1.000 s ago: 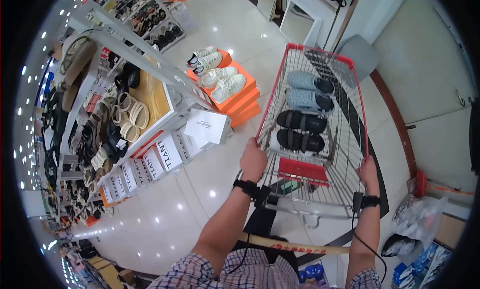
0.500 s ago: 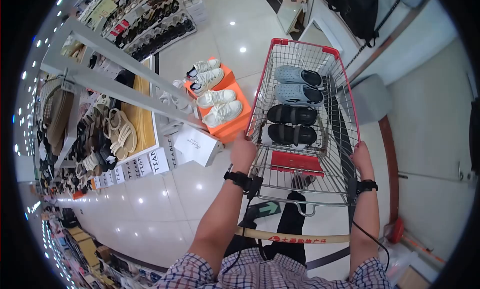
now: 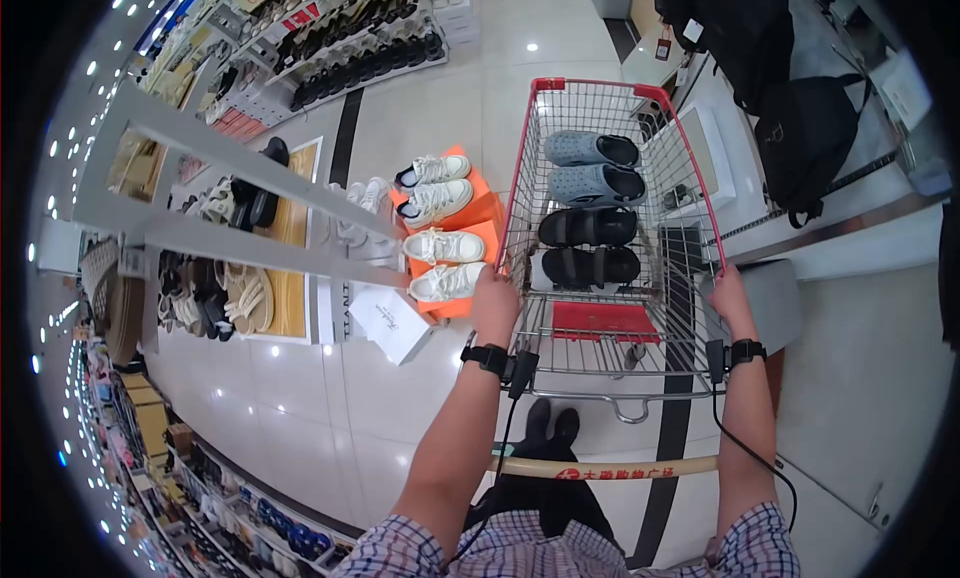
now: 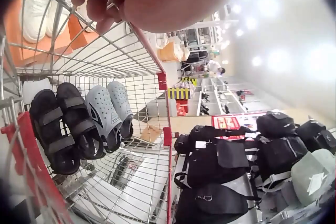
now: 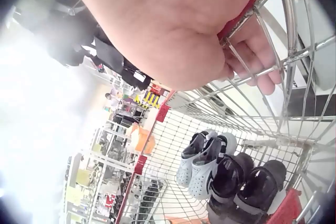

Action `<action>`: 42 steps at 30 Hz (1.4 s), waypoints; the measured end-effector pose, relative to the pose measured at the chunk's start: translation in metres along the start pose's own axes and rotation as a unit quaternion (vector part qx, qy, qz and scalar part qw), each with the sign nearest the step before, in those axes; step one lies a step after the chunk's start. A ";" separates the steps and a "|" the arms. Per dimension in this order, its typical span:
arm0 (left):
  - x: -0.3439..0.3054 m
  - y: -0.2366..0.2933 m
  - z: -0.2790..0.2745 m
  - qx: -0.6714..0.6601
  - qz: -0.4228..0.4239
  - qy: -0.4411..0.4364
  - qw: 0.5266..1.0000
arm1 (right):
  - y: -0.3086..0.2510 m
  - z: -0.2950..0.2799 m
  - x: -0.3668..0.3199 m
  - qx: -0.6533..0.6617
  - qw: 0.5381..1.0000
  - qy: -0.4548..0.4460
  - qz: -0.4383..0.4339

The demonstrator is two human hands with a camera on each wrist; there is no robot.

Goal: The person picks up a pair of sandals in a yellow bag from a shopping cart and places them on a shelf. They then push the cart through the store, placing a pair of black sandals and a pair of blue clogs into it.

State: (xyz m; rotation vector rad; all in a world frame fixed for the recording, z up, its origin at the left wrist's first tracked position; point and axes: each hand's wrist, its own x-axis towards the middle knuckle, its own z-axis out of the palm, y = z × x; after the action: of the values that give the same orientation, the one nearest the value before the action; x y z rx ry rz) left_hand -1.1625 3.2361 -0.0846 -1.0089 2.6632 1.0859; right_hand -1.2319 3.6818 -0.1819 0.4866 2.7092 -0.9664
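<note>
My left hand [image 3: 495, 306] grips the left side rail of a wire shopping cart [image 3: 605, 363], its fingers curled over the red rim. On the opposite rail my right hand [image 3: 732, 296] holds on the same way, with fingertips [image 5: 266, 85] showing through the wires. Inside the basket, a pair of grey-blue perforated clogs [image 3: 590, 149] lies toward the front. Behind them sits a pair of black strapped sandals [image 3: 588, 228], also visible as sandals [image 4: 50, 129] in the left wrist view. A red panel [image 3: 605, 321] spans the basket's near end, and the cart's pale handle bar [image 3: 620, 468] crosses before my waist.
White sneakers [image 3: 445, 246] on orange boxes [image 3: 482, 200] stand close along the cart's left side. A white shoebox [image 3: 392, 323] and a display table [image 3: 290, 278] are farther left. Black backpacks [image 3: 808, 143] line the right, above a grey stool [image 3: 765, 303]. Shoe racks [image 3: 360, 58] stand ahead.
The cart has rolled forward and the view has turned, bringing the backpacks in at right and the far racks closer. Both hands keep hold of the rails; the shoes stay in place.
</note>
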 end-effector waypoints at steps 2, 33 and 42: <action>0.017 0.016 -0.002 -0.028 -0.002 0.004 1.000 | -0.012 0.000 0.031 0.001 1.000 -0.013 0.004; 0.423 0.225 0.043 -0.048 -0.061 0.060 0.995 | -0.209 0.058 0.518 0.042 0.994 -0.057 -0.088; 0.496 0.241 0.016 -0.083 -0.144 0.104 0.981 | -0.314 0.105 0.641 0.018 0.986 -0.099 -0.133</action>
State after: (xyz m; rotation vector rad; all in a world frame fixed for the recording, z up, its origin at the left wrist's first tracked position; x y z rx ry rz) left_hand -1.6969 3.1038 -0.1116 -1.5630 2.4964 1.2113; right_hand -1.9310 3.5341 -0.2846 0.0280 2.6219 -1.0662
